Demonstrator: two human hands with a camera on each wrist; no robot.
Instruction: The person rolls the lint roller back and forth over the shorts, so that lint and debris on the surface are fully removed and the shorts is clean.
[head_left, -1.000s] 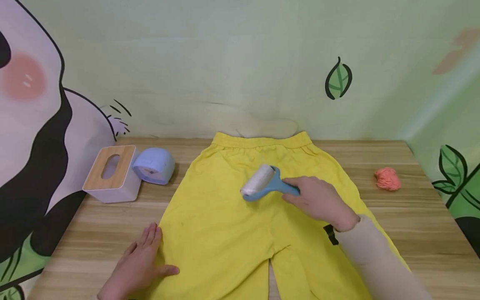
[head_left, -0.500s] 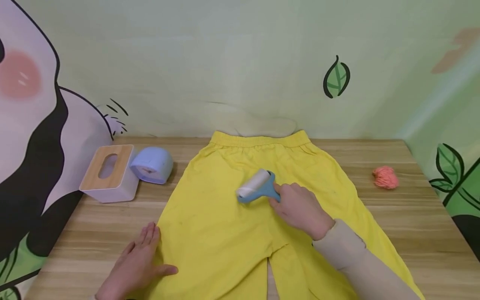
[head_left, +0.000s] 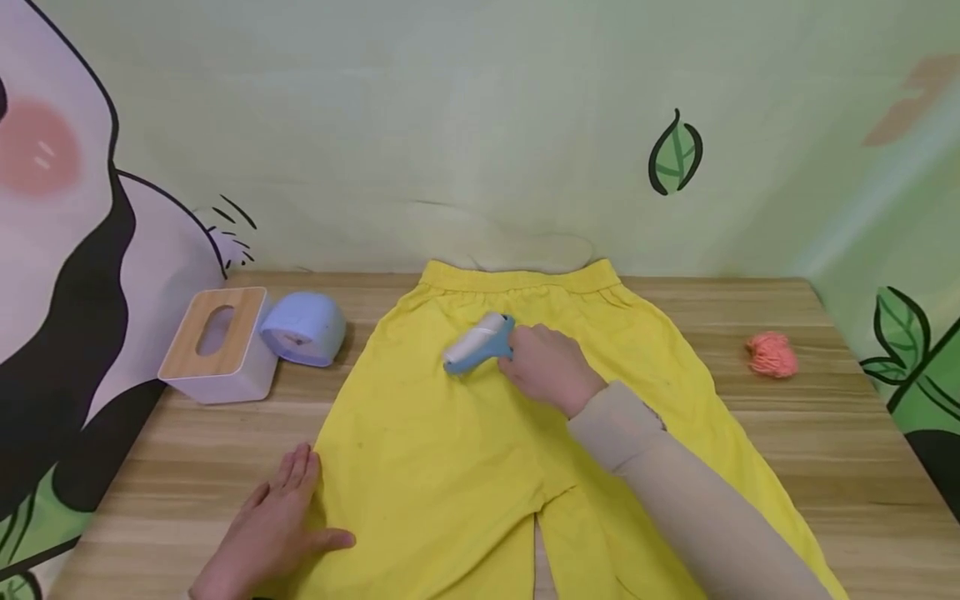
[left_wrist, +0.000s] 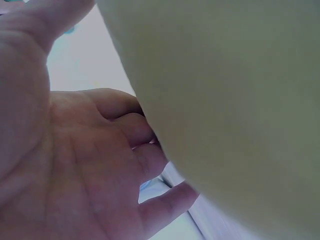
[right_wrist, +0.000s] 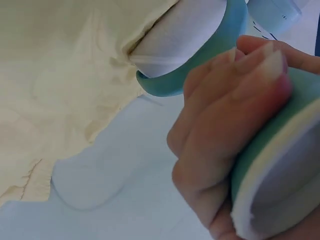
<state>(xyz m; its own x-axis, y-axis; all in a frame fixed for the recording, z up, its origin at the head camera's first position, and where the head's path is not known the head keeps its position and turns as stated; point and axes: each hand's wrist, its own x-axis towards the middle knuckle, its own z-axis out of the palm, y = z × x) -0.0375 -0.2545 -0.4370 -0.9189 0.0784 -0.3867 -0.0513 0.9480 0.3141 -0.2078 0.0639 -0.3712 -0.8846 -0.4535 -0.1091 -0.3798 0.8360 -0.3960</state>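
Yellow shorts (head_left: pixel 420 450) lie spread on the wooden table, waistband toward the wall. My right hand (head_left: pixel 551 367) grips the blue handle of a lint roller (head_left: pixel 476 342), whose white roll is at the upper middle of the shorts. In the right wrist view, the curled fingers (right_wrist: pixel 225 120) wrap the handle, and the white roll (right_wrist: pixel 180 37) meets the fabric. At the shorts' left edge, my left hand (head_left: pixel 266 525) lies with fingers straight and thumb over the cloth. The left wrist view shows its palm (left_wrist: pixel 85 155) beside the hem, the cloth covering the fingertips.
A white tissue box (head_left: pixel 217 346) with a wooden lid stands at the back left, and a light blue rounded case (head_left: pixel 306 327) touches its right side. A coral ball of yarn (head_left: pixel 772 355) sits on the right of the table (head_left: pixel 847 467). A painted wall (head_left: pixel 480 133) rises behind.
My right hand has carried the lint roller to the left across the shorts, ending slightly nearer the waistband. The left hand has stayed in place.
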